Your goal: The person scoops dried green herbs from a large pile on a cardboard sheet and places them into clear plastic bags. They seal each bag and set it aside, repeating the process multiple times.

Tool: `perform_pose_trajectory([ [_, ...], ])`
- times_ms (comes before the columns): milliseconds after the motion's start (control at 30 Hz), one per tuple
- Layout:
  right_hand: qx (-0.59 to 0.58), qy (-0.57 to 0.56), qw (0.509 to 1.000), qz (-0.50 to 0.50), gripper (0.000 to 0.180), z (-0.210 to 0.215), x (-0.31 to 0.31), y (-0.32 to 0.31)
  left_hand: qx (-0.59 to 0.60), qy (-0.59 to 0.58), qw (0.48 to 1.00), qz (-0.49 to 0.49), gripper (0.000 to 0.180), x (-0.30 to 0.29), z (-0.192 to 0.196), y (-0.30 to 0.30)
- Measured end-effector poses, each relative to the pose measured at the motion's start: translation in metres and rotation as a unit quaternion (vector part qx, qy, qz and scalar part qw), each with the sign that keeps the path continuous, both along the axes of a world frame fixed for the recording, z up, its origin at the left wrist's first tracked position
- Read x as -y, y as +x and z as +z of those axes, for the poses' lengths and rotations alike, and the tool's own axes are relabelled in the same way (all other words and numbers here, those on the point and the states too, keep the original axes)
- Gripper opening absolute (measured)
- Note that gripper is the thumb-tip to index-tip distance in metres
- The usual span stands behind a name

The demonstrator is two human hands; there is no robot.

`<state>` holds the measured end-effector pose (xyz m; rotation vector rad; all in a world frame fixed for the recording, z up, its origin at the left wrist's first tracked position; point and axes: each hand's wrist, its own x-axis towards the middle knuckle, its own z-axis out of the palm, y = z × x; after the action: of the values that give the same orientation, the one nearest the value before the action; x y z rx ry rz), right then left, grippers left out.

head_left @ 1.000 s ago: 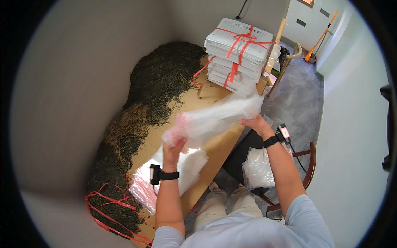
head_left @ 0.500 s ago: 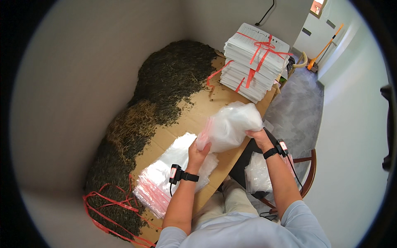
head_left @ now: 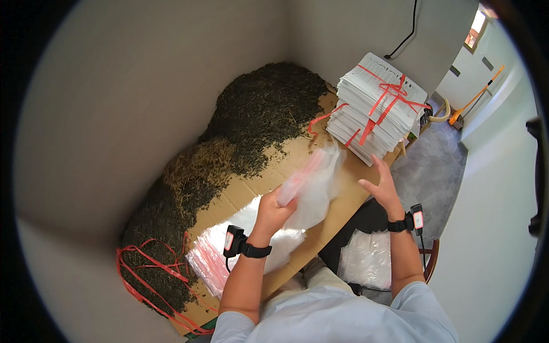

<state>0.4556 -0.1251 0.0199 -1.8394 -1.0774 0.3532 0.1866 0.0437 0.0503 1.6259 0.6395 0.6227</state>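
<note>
My left hand [head_left: 275,210] is closed around a clear plastic bag [head_left: 314,191] with a pink band along one edge. The bag hangs over the cardboard-covered table and is partly smeared by motion. To its right, my right hand [head_left: 384,186] is off the bag, with fingers spread and nothing in them. Below my left wrist lies a stack of clear plastic bags [head_left: 214,260] with pink edges, flat on the cardboard [head_left: 246,188]. Whether the left hand holds one bag or more, I cannot tell.
A dark heap of dried leaf-like material [head_left: 269,100], with a brown patch [head_left: 200,166], runs along the wall. Tied paper stacks [head_left: 377,103] stand at the far right of the table. Red ribbon [head_left: 151,266] lies near left. More bags [head_left: 366,260] rest on a chair.
My right hand has let go of the bag and moved right, its fingers opening. The bag, puffed out before, now hangs flatter from my left hand. The whole view has shifted somewhat.
</note>
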Motion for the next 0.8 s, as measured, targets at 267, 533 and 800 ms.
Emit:
perform_pose_trajectory([
  [267,0.148,0.0,0.949,0.279,0.094,0.044,-0.092,-0.026,-0.108,-0.038,0.993,-0.018,0.031,-0.008,-0.032,0.026],
  [533,0.215,-0.01,0.896,0.387,0.086,0.0,-0.13,-0.082,0.0,-0.227,0.974,-0.012,0.043,-0.012,-0.07,0.004],
  [800,0.141,-0.025,0.91,0.388,0.031,0.008,-0.157,-0.068,-0.008,-0.18,0.983,0.019,0.047,-0.026,-0.067,0.003],
])
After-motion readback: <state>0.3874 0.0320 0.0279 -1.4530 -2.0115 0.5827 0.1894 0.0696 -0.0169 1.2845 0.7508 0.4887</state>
